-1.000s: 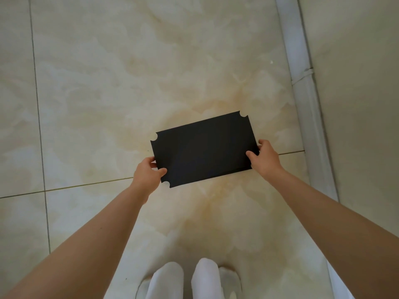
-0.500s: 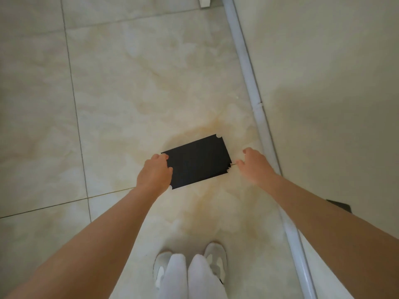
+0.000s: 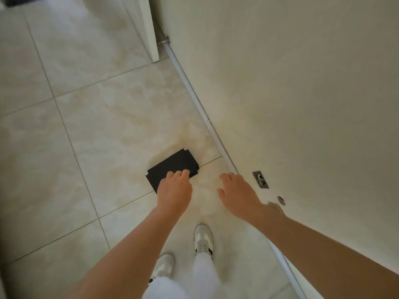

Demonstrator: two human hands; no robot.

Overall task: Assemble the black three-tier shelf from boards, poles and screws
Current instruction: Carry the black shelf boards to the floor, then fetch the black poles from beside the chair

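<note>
- The black board lies flat on the tiled floor, just beside the white baseboard strip along the wall — take that board as your landmark.
- Your left hand sits over the board's near edge, fingers loosely forward and covering that edge; whether the fingertips touch it or hover just above is hard to tell from here.
- Your right hand is off the board, to its right toward the baseboard strip, fingers relaxed and slightly spread — it holds nothing.
- The board's notched corners show at its far and left ends.
- Your shoes stand on the floor, nearer you than the board.
- A small metal plate is set low in the wall, right of the board.
</note>
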